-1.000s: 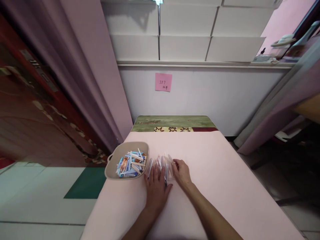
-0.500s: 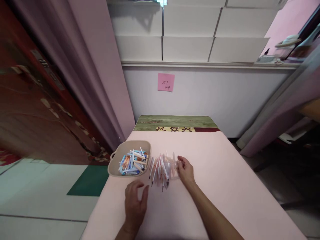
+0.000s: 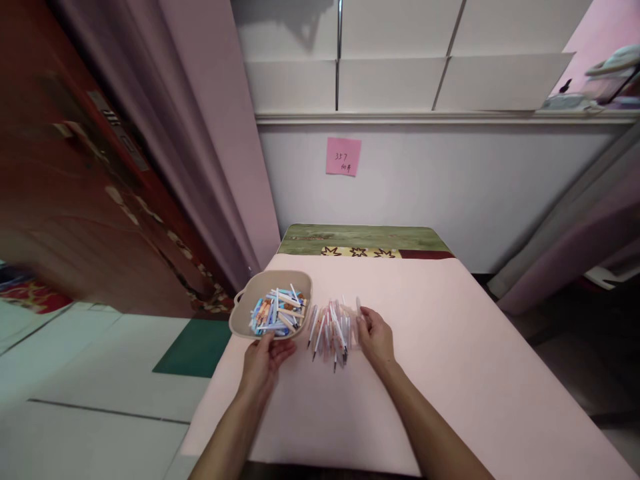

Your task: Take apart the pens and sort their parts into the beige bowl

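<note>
My left hand (image 3: pixel 267 362) is at the near rim of a beige basket (image 3: pixel 250 289), its thumb at the rim and its fingers curled below. Blue, white, cream and brown pens (image 3: pixel 278 311) lie jumbled in the basket. To its right, white and pale pink pens (image 3: pixel 331 331) lie in a loose heap, most with their dark tips toward me. My right hand (image 3: pixel 376 338) is closed at the heap's right side, on the edge of what looks like a clear plastic box (image 3: pixel 355 339). The pens partly hide this box, so its full shape cannot be made out.
A pink cloth (image 3: pixel 440 373) covers most of the table, with a green patterned strip (image 3: pixel 360 235) at its far end. Behind it stands a white wall with a pink note (image 3: pixel 343 157). A purple curtain (image 3: pixel 200 133) and a red-brown door (image 3: pixel 90 200) are at the left.
My left hand has moved up to the basket's near rim and turned its palm upward. My right hand stays by the heap, its fingers closer together. The whole view has shifted slightly.
</note>
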Demonstrator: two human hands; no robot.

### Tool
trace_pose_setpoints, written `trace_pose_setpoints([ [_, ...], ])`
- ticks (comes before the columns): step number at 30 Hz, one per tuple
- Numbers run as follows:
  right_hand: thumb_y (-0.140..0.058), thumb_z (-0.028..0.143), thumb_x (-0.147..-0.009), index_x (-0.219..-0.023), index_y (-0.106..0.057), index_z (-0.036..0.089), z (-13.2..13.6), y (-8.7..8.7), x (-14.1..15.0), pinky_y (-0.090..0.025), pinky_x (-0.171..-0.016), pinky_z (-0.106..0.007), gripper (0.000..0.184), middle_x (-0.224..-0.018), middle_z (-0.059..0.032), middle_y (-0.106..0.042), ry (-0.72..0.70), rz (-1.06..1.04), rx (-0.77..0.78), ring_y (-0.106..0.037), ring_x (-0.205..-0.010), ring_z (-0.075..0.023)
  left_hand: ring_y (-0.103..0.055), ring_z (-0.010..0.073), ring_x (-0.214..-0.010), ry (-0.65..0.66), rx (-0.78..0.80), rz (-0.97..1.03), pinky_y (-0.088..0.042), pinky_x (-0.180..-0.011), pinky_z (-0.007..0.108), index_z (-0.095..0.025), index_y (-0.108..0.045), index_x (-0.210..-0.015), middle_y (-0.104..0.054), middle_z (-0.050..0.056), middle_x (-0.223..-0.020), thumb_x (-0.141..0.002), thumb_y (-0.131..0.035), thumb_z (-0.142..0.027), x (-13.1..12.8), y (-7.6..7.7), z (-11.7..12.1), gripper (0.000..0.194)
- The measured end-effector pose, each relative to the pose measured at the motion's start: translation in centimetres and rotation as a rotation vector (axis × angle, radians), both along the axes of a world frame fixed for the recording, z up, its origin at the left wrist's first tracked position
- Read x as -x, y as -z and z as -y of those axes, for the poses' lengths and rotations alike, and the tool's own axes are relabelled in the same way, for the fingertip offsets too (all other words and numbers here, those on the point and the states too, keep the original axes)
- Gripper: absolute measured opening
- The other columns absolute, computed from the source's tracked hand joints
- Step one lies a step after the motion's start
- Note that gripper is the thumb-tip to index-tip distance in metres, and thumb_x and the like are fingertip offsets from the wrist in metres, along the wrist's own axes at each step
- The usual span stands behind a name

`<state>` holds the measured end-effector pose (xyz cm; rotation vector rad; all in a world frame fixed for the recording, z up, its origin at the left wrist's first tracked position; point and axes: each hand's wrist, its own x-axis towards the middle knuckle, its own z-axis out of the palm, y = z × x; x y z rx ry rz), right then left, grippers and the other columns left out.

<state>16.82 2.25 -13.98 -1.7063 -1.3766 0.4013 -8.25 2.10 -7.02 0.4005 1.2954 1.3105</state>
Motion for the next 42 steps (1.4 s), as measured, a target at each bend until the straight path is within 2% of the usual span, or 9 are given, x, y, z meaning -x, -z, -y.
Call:
trace_pose_setpoints([
  [5, -0.04, 0.029, -0.089, -0.118, -0.06, 0.023, -0.2, 0.0, -0.1, -0.044, -0.092, -0.03, 0.036, -0.118, -0.0038, -0.064, -0.096, 0.06, -0.015, -0.059, -0.104, -0.0179, -0.067, 0.0212, -0.053, -0.01, -0.014, -0.024, -0.058, -0.06, 0.04, -0.01, -0.058, -0.079, -0.064, 0.005, -0.054, -0.076, -0.056, -0.018, 0.2, -0.4, 1.0, 0.009],
  [10, -0.037, 0.026, -0.088, -0.119, -0.06, 0.018, -0.4, 0.4, -0.3, -0.042, -0.095, -0.032, 0.038, -0.119, -0.0085, -0.061, -0.022, 0.001, -0.06, -0.056, -0.108, -0.0191, -0.057, 0.0141, -0.043, -0.051, -0.061, -0.133, -0.054, -0.048, 0.033, -0.016, -0.053, -0.073, -0.056, -0.003, -0.053, -0.078, -0.057, -0.042, -2.5, 0.6, 4.9, 0.027],
  [13, -0.035, 0.026, -0.089, -0.117, -0.06, 0.015, -0.3, 0.5, -0.5, -0.043, -0.093, -0.034, 0.039, -0.115, -0.011, -0.062, 0.027, -0.023, -0.077, -0.057, -0.104, -0.02, -0.059, 0.0147, -0.051, 0.227, -0.28, -0.532, -0.053, -0.054, 0.031, -0.018, -0.058, -0.086, -0.06, -0.002, -0.063, -0.078, -0.059, -0.042, -5.1, 1.2, 6.3, 0.025],
  [15, -0.038, 0.027, -0.088, -0.114, -0.062, 0.016, -0.3, 0.4, -0.6, -0.044, -0.091, -0.032, 0.037, -0.113, -0.0104, -0.063, 0.022, -0.028, -0.089, -0.058, -0.101, -0.0196, -0.065, 0.0201, -0.081, 0.341, -0.527, -0.879, -0.053, -0.076, 0.036, -0.018, -0.061, -0.094, -0.066, 0.006, -0.088, -0.082, -0.055, -0.036, -6.6, 1.6, 5.8, 0.022],
  [20, -0.047, 0.031, -0.086, -0.113, -0.063, 0.019, -0.4, 0.1, -0.2, -0.043, -0.091, -0.03, 0.034, -0.113, -0.0085, -0.062, -0.022, -0.001, -0.097, -0.058, -0.101, -0.0191, -0.03, 0.0294, -0.136, 0.559, -0.882, -1.539, -0.029, -0.107, 0.051, -0.019, -0.046, -0.132, -0.039, 0.014, -0.145, -0.085, -0.052, -0.032, -9.0, 3.4, 2.6, 0.05],
  [28, -0.05, 0.034, -0.083, -0.086, -0.071, 0.021, -1.5, 0.3, -0.1, -0.044, -0.081, -0.029, 0.025, -0.097, -0.0058, -0.064, 0.086, -0.028, -0.039, -0.06, -0.085, -0.0177, -0.028, 0.0249, -0.137, 0.804, -0.972, -1.653, -0.027, -0.109, 0.047, -0.017, -0.038, -0.139, -0.042, 0.011, -0.144, -0.089, -0.043, -0.027, -8.2, 6.1, 3.8, 0.051],
  [33, -0.046, 0.031, -0.082, -0.081, -0.069, 0.018, -1.2, 0.3, -0.1, -0.045, -0.072, -0.026, 0.026, -0.091, -0.0058, -0.066, 0.102, -0.074, -0.06, -0.059, -0.073, -0.0158, -0.031, 0.0257, -0.136, 0.782, -1.026, -1.65, -0.025, -0.11, 0.049, -0.021, -0.04, -0.138, -0.046, 0.01, -0.142, -0.089, -0.043, -0.024, -7.3, 5.5, 4.4, 0.049],
  [36, -0.044, 0.033, -0.084, -0.089, -0.069, 0.017, -0.9, 0.3, -0.3, -0.045, -0.067, -0.026, 0.03, -0.086, -0.005, -0.068, 0.093, -0.091, -0.053, -0.058, -0.064, -0.0151, -0.026, 0.03, -0.138, 0.615, -0.96, -1.645, -0.023, -0.109, 0.052, -0.017, -0.035, -0.141, -0.037, 0.015, -0.146, -0.087, -0.048, -0.032, -7.6, 5.5, 3.7, 0.057],
  [42, -0.036, 0.032, -0.088, -0.116, -0.06, 0.012, -1.1, 0.5, -0.3, -0.045, -0.083, -0.03, 0.041, -0.105, -0.0109, -0.067, 0.11, -0.081, -0.033, -0.062, -0.093, -0.0214, -0.026, 0.0352, -0.136, 0.361, -0.455, -1.65, -0.024, -0.105, 0.055, -0.008, -0.032, -0.137, -0.033, 0.026, -0.144, -0.089, -0.04, -0.043, -9.7, 6.2, 1.7, 0.06],
])
